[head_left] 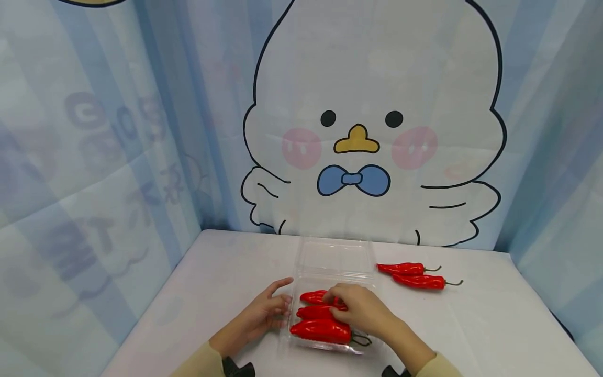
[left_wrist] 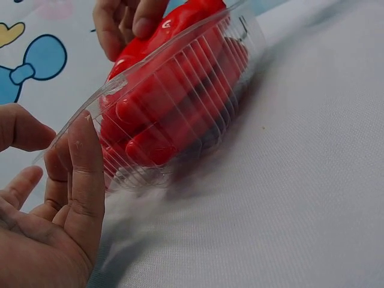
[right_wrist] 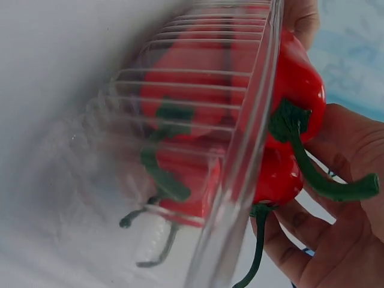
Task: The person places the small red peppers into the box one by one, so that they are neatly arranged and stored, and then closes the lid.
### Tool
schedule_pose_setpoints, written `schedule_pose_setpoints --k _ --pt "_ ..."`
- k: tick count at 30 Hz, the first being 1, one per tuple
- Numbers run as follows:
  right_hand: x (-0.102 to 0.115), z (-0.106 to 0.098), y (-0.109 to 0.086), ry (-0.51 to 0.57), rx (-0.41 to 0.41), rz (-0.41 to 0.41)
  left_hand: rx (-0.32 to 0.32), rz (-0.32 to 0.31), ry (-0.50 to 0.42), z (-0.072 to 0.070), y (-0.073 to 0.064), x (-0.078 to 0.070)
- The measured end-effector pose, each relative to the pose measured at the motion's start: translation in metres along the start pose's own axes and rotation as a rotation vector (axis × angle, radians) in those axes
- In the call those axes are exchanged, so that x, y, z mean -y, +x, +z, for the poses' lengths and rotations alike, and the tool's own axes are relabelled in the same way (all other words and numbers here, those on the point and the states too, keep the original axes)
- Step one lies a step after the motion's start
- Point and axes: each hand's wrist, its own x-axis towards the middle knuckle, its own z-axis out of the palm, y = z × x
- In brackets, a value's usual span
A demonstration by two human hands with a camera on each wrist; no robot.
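Red peppers (head_left: 320,331), apparently being packed: right hand (head_left: 361,309) pinches one in the clear box (head_left: 325,345); left hand (head_left: 264,313), relaxed, alongside; next, presumably, release.

Free passage: tabletop (head_left: 188,298) left of left hand (head_left: 266,312), and right of right forearm (head_left: 406,339) before two loose red chili peppers (head_left: 419,281). Obstacles: clear clamshell tray's raised rim (head_left: 330,347); right hand (head_left: 360,308) above it; open lid (head_left: 334,257) behind; printed curtain (head_left: 350,78) bounding rear.

Only faint, blurred lettering (head_left: 103,230) on the left curtain (head_left: 113,178), none readable
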Motion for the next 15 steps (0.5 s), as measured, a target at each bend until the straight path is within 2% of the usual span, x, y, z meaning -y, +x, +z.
schedule_pose_setpoints --k 15 --pt "0.0071 0.0086 0.0075 0.034 0.019 -0.009 0.002 -0.010 -0.016 -0.0003 -0.0009 -0.0017"
